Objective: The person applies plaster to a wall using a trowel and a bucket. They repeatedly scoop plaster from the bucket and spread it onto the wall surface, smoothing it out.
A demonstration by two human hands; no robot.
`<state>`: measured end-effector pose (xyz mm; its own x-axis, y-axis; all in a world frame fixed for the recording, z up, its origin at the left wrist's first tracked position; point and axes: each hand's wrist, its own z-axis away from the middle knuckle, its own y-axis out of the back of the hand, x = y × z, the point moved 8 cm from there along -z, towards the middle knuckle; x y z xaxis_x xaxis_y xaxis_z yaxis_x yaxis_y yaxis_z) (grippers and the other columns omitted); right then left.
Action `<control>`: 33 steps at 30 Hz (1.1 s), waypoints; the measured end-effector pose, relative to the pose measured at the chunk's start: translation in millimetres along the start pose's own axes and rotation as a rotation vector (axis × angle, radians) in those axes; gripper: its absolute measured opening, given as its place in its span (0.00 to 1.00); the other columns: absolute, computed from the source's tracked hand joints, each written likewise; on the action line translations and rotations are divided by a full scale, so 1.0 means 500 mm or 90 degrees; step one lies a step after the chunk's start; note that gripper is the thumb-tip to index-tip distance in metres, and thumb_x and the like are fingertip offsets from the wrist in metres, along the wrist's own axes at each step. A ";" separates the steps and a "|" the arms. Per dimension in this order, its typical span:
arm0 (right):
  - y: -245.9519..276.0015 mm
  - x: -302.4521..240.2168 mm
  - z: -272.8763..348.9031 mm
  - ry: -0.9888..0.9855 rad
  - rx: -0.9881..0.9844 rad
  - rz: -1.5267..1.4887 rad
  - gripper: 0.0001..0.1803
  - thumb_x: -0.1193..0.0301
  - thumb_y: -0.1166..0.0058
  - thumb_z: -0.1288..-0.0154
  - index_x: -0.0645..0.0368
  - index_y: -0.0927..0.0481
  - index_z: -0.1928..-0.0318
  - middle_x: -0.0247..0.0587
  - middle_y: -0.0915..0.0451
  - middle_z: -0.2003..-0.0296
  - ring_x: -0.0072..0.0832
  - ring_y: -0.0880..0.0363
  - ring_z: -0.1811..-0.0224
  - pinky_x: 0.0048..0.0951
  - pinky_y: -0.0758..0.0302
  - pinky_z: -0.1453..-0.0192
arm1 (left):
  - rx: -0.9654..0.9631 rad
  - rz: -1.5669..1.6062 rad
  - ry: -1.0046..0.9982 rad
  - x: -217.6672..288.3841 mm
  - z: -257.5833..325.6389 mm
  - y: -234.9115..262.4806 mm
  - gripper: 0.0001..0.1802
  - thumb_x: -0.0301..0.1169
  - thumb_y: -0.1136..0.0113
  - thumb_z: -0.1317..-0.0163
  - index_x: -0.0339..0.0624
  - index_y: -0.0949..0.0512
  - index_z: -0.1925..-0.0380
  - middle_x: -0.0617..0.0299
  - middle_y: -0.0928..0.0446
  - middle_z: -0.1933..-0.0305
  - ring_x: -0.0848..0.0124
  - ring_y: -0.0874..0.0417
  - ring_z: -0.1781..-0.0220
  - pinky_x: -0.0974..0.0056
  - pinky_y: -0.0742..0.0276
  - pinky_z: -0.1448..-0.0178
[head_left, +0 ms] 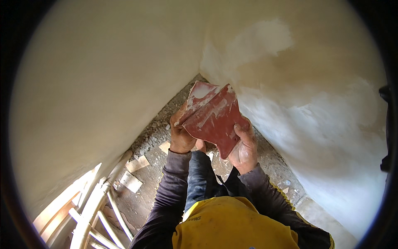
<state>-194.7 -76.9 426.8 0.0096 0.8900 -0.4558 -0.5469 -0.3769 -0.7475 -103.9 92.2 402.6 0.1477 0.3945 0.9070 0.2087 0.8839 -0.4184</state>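
Note:
Both hands hold a folded sheet of red sandpaper (212,118), smeared with white dust, in front of a wall corner. My left hand (181,135) grips its left edge from below. My right hand (244,147) grips its lower right edge, thumb on the red face. The sheet is bent along a crease that runs up to its top. It sits close to the corner where two pale plastered walls meet, near a whiter filler patch (259,41) on the right wall.
Far below lies a gritty floor (155,137) with rubble and several small wood scraps (137,164). A white-spattered wooden ladder or frame (93,207) leans at the lower left. The left wall (95,91) is smooth and cream.

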 end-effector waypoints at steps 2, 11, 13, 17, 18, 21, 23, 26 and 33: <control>-0.031 -0.007 0.008 0.015 -0.014 -0.001 0.19 0.75 0.40 0.32 0.56 0.25 0.42 0.40 0.21 0.42 0.35 0.23 0.38 0.46 0.26 0.32 | 0.034 -0.272 -0.159 0.058 -0.001 -0.012 0.33 0.21 0.30 0.41 0.31 0.28 0.34 0.52 0.19 0.39 0.66 0.18 0.42 0.60 0.21 0.36; -0.165 -0.119 0.069 0.137 -0.111 0.017 0.15 0.75 0.40 0.32 0.58 0.25 0.46 0.42 0.19 0.48 0.32 0.19 0.46 0.41 0.21 0.39 | 0.011 0.051 -0.202 0.254 0.006 -0.164 0.36 0.21 0.33 0.39 0.31 0.33 0.30 0.55 0.19 0.39 0.70 0.20 0.41 0.62 0.23 0.36; -0.188 -0.143 0.077 0.149 -0.129 0.006 0.14 0.75 0.41 0.32 0.59 0.26 0.48 0.43 0.19 0.50 0.33 0.18 0.47 0.41 0.19 0.40 | -0.002 0.050 -0.234 0.291 0.005 -0.190 0.36 0.20 0.34 0.38 0.30 0.34 0.29 0.55 0.20 0.39 0.71 0.20 0.41 0.62 0.23 0.36; -0.227 -0.161 0.088 0.136 -0.171 -0.044 0.13 0.77 0.44 0.31 0.60 0.26 0.47 0.45 0.19 0.48 0.35 0.17 0.47 0.42 0.17 0.41 | -0.030 0.042 -0.278 0.331 0.004 -0.222 0.36 0.19 0.36 0.37 0.31 0.36 0.28 0.56 0.21 0.37 0.72 0.20 0.41 0.63 0.23 0.36; -0.242 -0.163 0.094 0.136 -0.200 -0.057 0.12 0.77 0.45 0.30 0.61 0.26 0.47 0.46 0.19 0.47 0.36 0.17 0.46 0.43 0.17 0.41 | -0.038 0.077 -0.275 0.338 0.006 -0.228 0.36 0.18 0.37 0.37 0.31 0.36 0.28 0.57 0.21 0.37 0.72 0.20 0.41 0.64 0.22 0.36; -0.241 -0.153 0.093 0.131 -0.129 -0.085 0.12 0.78 0.46 0.30 0.60 0.26 0.48 0.48 0.19 0.48 0.38 0.17 0.47 0.45 0.15 0.44 | -0.025 0.082 -0.252 0.345 0.003 -0.233 0.36 0.18 0.38 0.36 0.32 0.36 0.28 0.58 0.21 0.38 0.72 0.20 0.41 0.65 0.21 0.38; -0.249 -0.149 0.097 0.138 -0.145 -0.098 0.11 0.78 0.46 0.30 0.61 0.26 0.49 0.48 0.19 0.48 0.39 0.16 0.48 0.45 0.15 0.44 | -0.036 0.083 -0.261 0.352 0.006 -0.237 0.35 0.19 0.38 0.35 0.32 0.36 0.28 0.58 0.21 0.38 0.72 0.20 0.42 0.65 0.21 0.39; -0.249 -0.153 0.104 0.158 -0.150 -0.101 0.11 0.78 0.47 0.30 0.62 0.26 0.49 0.49 0.19 0.48 0.40 0.16 0.48 0.45 0.14 0.45 | -0.076 0.086 -0.288 0.358 0.012 -0.245 0.33 0.20 0.39 0.34 0.32 0.35 0.29 0.58 0.21 0.39 0.73 0.20 0.42 0.65 0.21 0.40; -0.256 -0.161 0.112 0.103 -0.087 -0.129 0.11 0.77 0.48 0.30 0.63 0.27 0.49 0.49 0.19 0.50 0.37 0.16 0.50 0.40 0.14 0.47 | -0.043 -0.098 -0.327 0.367 0.009 -0.260 0.30 0.20 0.42 0.32 0.33 0.33 0.30 0.58 0.20 0.40 0.73 0.19 0.44 0.66 0.20 0.42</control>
<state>-172.4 -86.0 586.3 0.2467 0.9020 -0.3542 -0.4026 -0.2371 -0.8842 -108.3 50.6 623.4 -0.3773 0.3479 0.8582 0.2550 0.9300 -0.2649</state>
